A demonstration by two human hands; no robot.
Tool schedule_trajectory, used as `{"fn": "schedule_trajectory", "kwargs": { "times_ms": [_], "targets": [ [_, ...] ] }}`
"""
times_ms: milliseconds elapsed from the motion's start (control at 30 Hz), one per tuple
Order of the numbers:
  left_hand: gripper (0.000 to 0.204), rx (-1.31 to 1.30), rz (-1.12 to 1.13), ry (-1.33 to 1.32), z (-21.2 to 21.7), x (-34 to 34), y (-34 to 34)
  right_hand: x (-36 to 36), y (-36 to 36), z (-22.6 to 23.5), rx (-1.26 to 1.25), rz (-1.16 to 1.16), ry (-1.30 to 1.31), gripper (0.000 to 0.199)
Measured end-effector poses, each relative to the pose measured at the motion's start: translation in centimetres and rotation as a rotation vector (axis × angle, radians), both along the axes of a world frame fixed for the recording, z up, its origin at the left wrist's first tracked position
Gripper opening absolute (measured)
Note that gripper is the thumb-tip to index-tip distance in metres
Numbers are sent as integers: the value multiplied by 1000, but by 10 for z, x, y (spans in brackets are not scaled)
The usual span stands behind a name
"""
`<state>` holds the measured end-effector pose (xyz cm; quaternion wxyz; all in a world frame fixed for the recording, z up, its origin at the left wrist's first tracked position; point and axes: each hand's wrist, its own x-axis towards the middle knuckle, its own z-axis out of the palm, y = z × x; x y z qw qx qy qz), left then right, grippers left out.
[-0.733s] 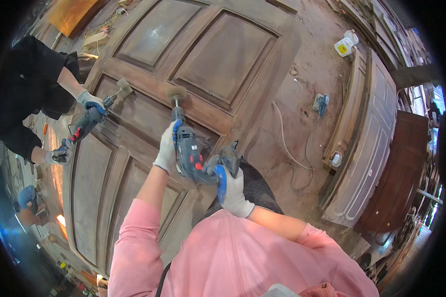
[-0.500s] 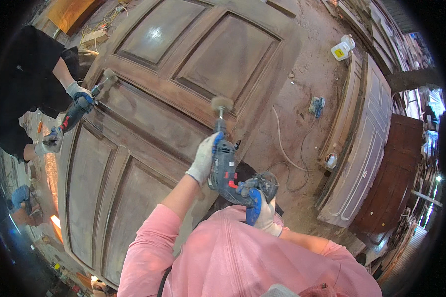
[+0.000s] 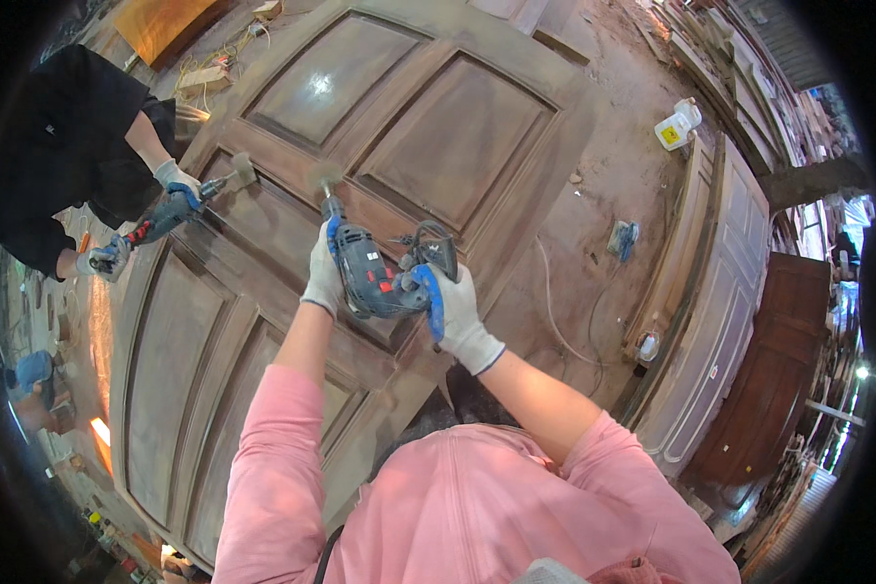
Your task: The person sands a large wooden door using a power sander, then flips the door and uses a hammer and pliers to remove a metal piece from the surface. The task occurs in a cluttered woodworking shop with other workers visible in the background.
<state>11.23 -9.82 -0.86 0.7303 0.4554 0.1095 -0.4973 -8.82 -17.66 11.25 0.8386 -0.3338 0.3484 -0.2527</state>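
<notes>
Both gloved hands are wrapped tight around a blue-grey power drill point(image 3: 375, 277): left hand point(image 3: 321, 273) closed on the front of the body, right hand point(image 3: 455, 316) closed on the blue rear handle. Its brush head point(image 3: 323, 178) sits on the big brown panelled door point(image 3: 399, 127) lying flat. A co-worker in black point(image 3: 63, 146) runs a similar tool point(image 3: 200, 190) just beside, on the door's left edge.

co-worker in black point(image 3: 63, 146) at the left edge, kneeling | white plastic jug point(image 3: 678, 125) on dusty floor upper right | blue hand sander point(image 3: 623, 239) near a white cord point(image 3: 555, 311) | dark brown door point(image 3: 769, 380) leaning at right
</notes>
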Motion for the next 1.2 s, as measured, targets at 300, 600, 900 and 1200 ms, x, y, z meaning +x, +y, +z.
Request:
{"fn": "schedule_trajectory", "kwargs": {
  "times_ms": [300, 600, 900, 1200],
  "targets": [
    [38, -60, 301, -29, -9, -33, -70, -12, -110, -24, -17, 103, -44, 12],
    [39, 50, 443, -106, -2, -78, -231, -28, -278, -12, 29, 148, -69, 12],
    [34, -26, 527, 4, 10, -103, -140, -46, -219, -20, -158, 342, 194, 16],
    [35, -21, 495, -68, 8, -97, -286, -52, -327, -22, -320, 107, 172, 21]
  ]
}}
